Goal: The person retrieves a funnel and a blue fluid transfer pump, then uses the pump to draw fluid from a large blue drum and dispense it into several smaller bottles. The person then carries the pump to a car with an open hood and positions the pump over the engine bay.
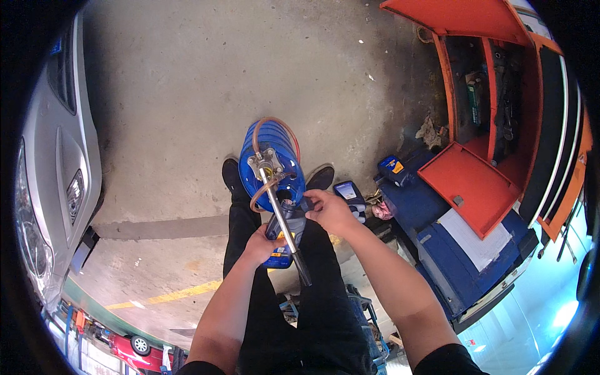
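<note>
My left hand is wrapped round a dark blue oil bottle with a yellow-marked label, held upright-looking between my legs. Close to the bottle's neck, my right hand pinches a small dark cap. Just beyond the bottle stands a ribbed blue bucket with a metal hand pump on its top. From the pump a long silver lever with a black grip slants toward me, passing over the bottle and hiding part of it. A clear brownish hose loops over the bucket.
A silver car stands at the left. To the right are an orange cabinet, an orange tray and a blue case with paper. Another dark bottle and a dark container sit beyond my right hand.
</note>
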A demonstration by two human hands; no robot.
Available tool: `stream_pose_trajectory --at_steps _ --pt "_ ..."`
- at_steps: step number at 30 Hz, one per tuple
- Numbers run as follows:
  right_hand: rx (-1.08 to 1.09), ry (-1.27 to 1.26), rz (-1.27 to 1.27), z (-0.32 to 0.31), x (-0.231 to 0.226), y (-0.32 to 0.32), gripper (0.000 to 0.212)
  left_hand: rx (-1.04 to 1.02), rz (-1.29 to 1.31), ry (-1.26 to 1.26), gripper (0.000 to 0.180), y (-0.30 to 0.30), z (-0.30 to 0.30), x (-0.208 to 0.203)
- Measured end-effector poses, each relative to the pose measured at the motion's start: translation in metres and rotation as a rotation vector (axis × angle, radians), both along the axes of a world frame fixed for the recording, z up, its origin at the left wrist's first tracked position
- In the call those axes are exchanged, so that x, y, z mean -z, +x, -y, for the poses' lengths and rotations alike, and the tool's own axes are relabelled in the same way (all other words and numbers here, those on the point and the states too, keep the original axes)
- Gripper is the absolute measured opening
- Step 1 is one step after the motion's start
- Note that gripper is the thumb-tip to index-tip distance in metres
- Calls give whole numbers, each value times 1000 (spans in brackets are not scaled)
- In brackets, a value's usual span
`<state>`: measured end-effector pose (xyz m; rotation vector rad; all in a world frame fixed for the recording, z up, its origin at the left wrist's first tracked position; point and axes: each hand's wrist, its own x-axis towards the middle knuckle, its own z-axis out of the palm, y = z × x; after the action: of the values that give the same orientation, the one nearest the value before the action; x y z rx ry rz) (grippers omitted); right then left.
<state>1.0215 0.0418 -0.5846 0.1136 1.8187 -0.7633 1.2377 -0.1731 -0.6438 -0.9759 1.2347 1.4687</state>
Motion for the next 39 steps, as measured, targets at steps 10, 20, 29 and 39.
stream_pose_trajectory --at_steps 10,20,29,39 --pt "-253 -112 41 28 21 -11 62 30 -59 12 68 -8 7 -10" --pt "-409 40 310 3 -19 -50 45 488 -431 -268 63 -70 11 -68" --pt "-394 4 231 -44 -71 -52 57 601 -732 -381 59 -86 -6 -70" --pt "-542 149 192 -55 -89 -48 45 634 -807 -266 54 -96 -22 -82"
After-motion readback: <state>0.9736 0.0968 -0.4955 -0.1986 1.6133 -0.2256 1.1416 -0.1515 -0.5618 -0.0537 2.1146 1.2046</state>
